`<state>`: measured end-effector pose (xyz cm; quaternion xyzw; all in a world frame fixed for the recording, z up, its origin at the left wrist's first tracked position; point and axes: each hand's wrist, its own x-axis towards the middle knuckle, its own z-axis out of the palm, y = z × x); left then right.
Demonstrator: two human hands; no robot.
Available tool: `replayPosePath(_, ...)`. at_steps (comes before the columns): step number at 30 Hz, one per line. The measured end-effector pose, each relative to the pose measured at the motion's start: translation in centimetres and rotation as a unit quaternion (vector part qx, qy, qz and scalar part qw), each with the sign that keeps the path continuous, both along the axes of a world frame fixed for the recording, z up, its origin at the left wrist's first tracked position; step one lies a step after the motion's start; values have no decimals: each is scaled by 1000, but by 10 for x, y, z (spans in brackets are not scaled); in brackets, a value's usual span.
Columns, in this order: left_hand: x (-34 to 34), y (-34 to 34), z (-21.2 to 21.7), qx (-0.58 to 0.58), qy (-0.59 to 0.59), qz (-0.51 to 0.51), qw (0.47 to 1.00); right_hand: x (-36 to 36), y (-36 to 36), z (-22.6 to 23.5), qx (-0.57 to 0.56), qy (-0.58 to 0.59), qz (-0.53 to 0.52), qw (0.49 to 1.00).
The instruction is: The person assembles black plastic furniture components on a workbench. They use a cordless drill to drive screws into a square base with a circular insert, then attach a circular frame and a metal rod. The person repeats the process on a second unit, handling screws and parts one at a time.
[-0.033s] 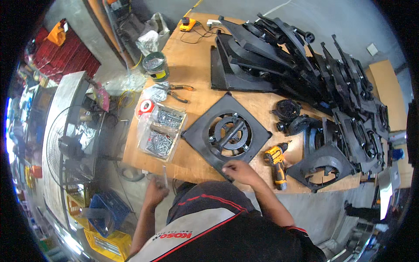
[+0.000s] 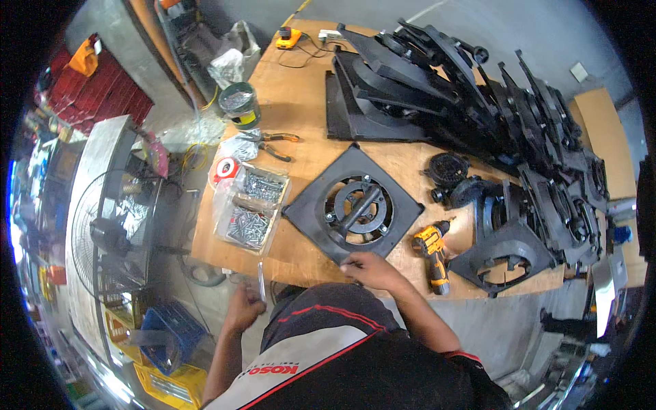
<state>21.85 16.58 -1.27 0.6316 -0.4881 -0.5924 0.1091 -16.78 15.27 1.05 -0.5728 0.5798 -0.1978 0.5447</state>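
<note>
My left hand [image 2: 244, 309] hangs just off the table's front edge, its fingers closed round a thin, flat, silver metal tool [image 2: 261, 279] that points upward; its exact kind is too small to tell. A black square frame [image 2: 311, 208] lies corner-on before me, with a round opening, an inner ring and a dark bar slanting across it. Over its near corner my right hand [image 2: 372, 270] is closed, with the fingers curled on the edge and hiding that corner. To the right of the frame lies a yellow-and-black cordless drill [image 2: 430, 249].
Left of the frame, boxes hold many screws [image 2: 249, 225], beside a red-and-white tape roll [image 2: 227, 169], pliers [image 2: 279, 147] and a dark bucket [image 2: 240, 109]. Stacked black frames [image 2: 403, 89] fill the back right. A battery charger [image 2: 288, 38] sits at the far edge. A fan [image 2: 106, 234] stands left.
My right hand has slid slightly left along the frame's near corner. The silver tool in my left hand has tilted a little. The whole view has shifted slightly.
</note>
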Motion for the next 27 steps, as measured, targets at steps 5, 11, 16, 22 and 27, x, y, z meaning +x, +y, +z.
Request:
replayPosePath(5,-70,-54,82,-115,89,-190,971,66,-29,34,-54,-92,-12,994)
replayPosePath(11,-176,-109,89,-278,145,-301,901,22,-32,42,-145,-84,-264,950)
replayPosePath(16,-211,-156,46,-337,69,-258,903,-77,-13,58,-48,98,-248,962)
replayPosePath(22,-250,-165,-3,-401,71,-289,867,-106,-16,-9,46,198,-114,972)
replayPosePath(27,-245,-168,-15,-387,98,-289,870,-103,-22,-8,27,220,-91,971)
